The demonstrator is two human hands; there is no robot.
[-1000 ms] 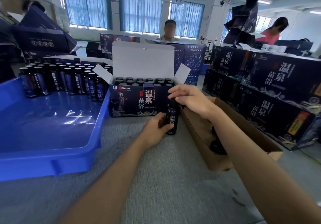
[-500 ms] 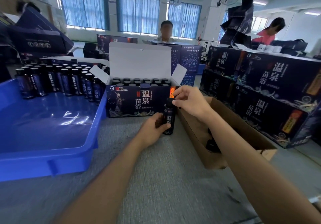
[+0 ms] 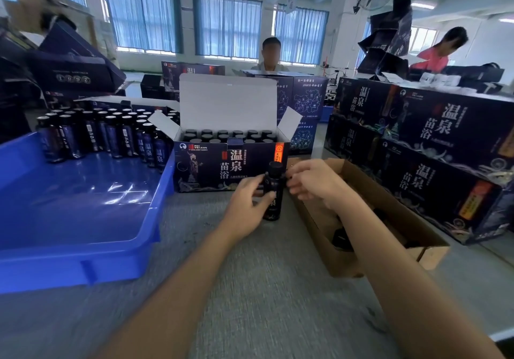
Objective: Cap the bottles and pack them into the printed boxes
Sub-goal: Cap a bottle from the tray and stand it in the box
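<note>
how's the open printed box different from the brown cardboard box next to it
The printed box is dark blue with white characters and artwork; the cardboard box is plain brown. The printed box has its lid flap standing up and holds rows of capped bottles; the cardboard box is a low tray with only a few dark items showing. Both are open-topped and sit on the grey table.

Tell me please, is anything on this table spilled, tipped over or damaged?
Nothing stands out. The bottle in the left hand is upright with its cap on; the bottles in the blue tray and the open printed box are upright. No spill shows. Only the dark boxes piled at the back right lean askew.
</note>
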